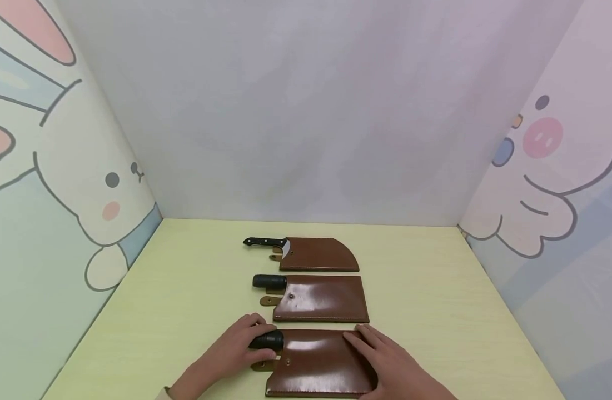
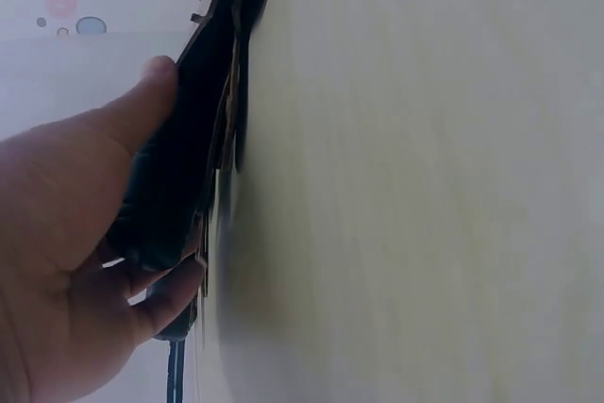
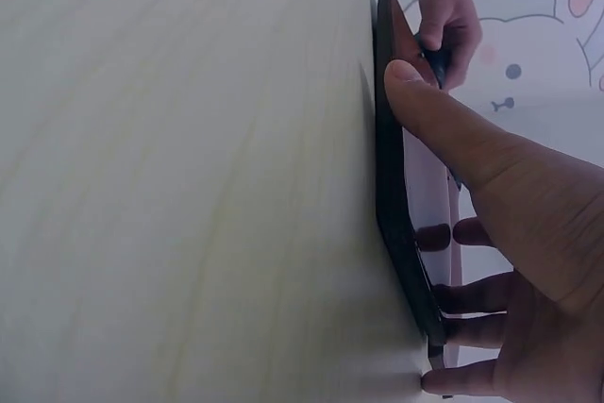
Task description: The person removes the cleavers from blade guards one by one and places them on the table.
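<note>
Nearest me, a cleaver lies flat in a glossy brown leather sheath (image 1: 318, 364), its blade hidden inside. Its black handle (image 1: 272, 340) points left, and my left hand (image 1: 235, 345) grips it. In the left wrist view the thumb lies along one side of the handle (image 2: 175, 176), the fingers on the other. My right hand (image 1: 393, 364) rests across the right end of the sheath. In the right wrist view the thumb presses near the sheath's edge (image 3: 387, 158), while the extended fingers touch farther along. A strap tab (image 1: 263, 366) sticks out below the handle.
Behind lies a second sheathed cleaver (image 1: 326, 297) with a black handle. Farther back is a sheathed knife (image 1: 318, 254) with a riveted black handle, a bit of blade showing. Walls with cartoon animals (image 1: 110, 211) border the pale yellow table (image 1: 436, 289).
</note>
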Available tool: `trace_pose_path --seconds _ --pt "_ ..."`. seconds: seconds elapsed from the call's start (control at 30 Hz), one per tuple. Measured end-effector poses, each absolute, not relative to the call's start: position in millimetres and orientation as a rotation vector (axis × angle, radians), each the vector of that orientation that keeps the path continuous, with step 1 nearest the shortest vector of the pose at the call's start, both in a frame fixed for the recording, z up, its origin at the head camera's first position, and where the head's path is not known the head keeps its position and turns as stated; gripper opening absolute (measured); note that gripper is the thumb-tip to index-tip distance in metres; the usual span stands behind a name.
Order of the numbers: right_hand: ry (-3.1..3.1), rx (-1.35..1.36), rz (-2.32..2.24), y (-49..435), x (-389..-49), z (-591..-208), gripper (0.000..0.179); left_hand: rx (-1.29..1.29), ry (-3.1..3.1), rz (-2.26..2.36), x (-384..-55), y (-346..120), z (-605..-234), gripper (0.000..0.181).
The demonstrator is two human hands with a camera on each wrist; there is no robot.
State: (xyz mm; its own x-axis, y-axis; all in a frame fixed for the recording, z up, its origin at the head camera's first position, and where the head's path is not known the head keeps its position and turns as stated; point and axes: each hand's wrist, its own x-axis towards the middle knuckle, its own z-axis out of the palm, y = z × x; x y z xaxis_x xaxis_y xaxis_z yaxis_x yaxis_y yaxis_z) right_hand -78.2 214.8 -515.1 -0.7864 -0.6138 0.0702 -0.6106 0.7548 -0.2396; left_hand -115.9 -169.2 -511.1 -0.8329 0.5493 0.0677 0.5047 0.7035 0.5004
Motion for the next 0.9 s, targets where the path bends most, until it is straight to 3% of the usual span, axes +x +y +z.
trace_pose_path --seconds 0.9 --pt "2.857 -1.034 -0.430 210 -80 -517 0.114 0.981 2.841 0.764 -127 -166 -512 0.040"
